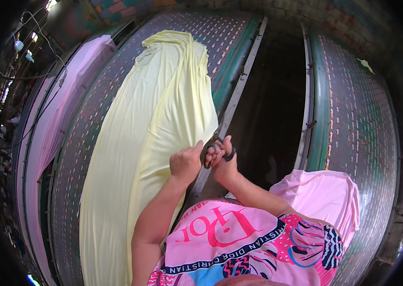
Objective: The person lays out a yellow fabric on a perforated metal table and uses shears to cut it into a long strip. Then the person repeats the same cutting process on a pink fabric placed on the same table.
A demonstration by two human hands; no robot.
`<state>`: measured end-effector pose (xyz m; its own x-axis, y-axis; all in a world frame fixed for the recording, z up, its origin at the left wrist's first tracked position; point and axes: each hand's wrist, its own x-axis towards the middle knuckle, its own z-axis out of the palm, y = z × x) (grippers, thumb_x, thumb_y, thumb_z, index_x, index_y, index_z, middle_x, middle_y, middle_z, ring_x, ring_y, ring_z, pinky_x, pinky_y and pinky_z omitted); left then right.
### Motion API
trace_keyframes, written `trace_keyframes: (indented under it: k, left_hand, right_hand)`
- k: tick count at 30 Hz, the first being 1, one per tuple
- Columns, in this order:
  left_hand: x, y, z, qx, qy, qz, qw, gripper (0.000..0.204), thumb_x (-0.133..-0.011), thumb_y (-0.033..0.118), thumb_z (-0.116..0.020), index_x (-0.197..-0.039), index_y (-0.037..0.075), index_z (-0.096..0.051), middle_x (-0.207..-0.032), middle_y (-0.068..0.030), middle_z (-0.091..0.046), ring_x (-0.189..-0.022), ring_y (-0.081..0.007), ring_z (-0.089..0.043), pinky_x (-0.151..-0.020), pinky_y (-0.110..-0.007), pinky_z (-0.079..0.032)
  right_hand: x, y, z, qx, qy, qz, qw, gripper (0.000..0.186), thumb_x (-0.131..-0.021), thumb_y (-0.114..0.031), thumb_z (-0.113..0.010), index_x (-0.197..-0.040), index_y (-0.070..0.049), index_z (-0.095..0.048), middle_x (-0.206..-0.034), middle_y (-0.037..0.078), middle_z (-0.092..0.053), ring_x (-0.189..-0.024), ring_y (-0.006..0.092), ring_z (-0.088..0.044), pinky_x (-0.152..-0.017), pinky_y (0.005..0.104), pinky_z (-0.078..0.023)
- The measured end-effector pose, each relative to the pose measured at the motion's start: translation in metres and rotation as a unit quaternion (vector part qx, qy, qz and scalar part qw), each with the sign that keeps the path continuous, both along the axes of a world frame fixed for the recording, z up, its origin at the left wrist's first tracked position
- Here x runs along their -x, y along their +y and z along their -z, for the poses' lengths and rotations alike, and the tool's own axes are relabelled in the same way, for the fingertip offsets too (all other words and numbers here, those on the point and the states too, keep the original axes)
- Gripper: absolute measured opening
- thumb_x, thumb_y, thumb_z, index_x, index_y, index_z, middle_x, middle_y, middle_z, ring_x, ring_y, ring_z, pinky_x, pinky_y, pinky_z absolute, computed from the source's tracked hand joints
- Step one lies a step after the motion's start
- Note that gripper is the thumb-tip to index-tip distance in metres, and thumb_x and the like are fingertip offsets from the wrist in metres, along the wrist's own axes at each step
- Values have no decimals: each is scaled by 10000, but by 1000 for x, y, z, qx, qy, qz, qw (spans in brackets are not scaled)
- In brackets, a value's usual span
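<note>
A long pale yellow cloth [158,109] lies in loose lengthwise folds over the table in front of me. My left hand [186,163] is closed at the cloth's right edge, with the thumb on top; the pinched bit of cloth is mostly hidden by the fingers. Just beside it, my right hand [223,161] grips a pair of scissors [233,153] by the dark handle loops. The blades point away from me, close to the cloth's edge, and are hard to make out against the dark gap.
Under the cloth is a long table [225,35] with rows of small pale marks. A metal rail [244,71] runs along its right side, beside a dark aisle [268,95]. Another marked table [358,124] on the right carries pink cloth [325,190]. More pink cloth [63,105] and hanging cables [44,76] are at left.
</note>
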<state>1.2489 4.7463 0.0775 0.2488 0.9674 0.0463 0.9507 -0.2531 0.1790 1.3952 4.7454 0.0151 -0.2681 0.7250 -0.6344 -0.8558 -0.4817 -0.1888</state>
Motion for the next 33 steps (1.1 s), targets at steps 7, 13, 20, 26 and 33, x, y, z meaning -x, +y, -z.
trace_keyframes:
  k: [7,13,20,26,33]
  left_hand:
    - [36,-61,-30,4,-53,-31,998,217,-987,149,-677,-1184,132,-767,-741,-137,-709,-668,-340,-716,-592,-481,-549]
    - [58,-84,-53,-24,-86,-95,991,222,-967,81,-688,-1162,60,-792,-851,-175,-754,-732,-362,-740,-637,-447,-578]
    - [37,62,-61,-128,-46,-105,985,272,-970,95,-672,-1226,121,-760,-809,-190,-729,-687,-397,-711,-598,-498,-553]
    - [32,63,-153,-296,-10,-93,951,339,-930,68,-715,-1252,165,-761,-761,-115,-710,-669,-364,-707,-574,-477,-541]
    - [76,-31,-61,-54,119,-88,987,333,-932,107,-626,-1233,188,-743,-754,-77,-681,-656,-304,-712,-574,-460,-566]
  right_hand:
    - [-28,35,44,57,13,28,998,668,-861,-795,-712,-1015,-167,-544,-787,36,-580,-627,184,-537,-611,346,-436]
    - [5,44,34,-16,49,-34,998,826,-908,-715,-726,-1309,-51,-441,-800,99,-628,-599,238,-592,-582,380,-483]
    - [28,235,-68,-281,55,47,957,574,-952,-698,-685,-1000,-140,-558,-748,23,-556,-626,173,-564,-570,318,-455]
    - [25,247,-110,-421,62,-1,905,590,-1018,-693,-580,-1185,-128,-603,-820,38,-581,-680,197,-569,-610,342,-478]
    - [29,110,48,-199,55,-102,973,597,-979,-669,-664,-1190,-124,-539,-746,59,-590,-633,228,-586,-580,362,-486]
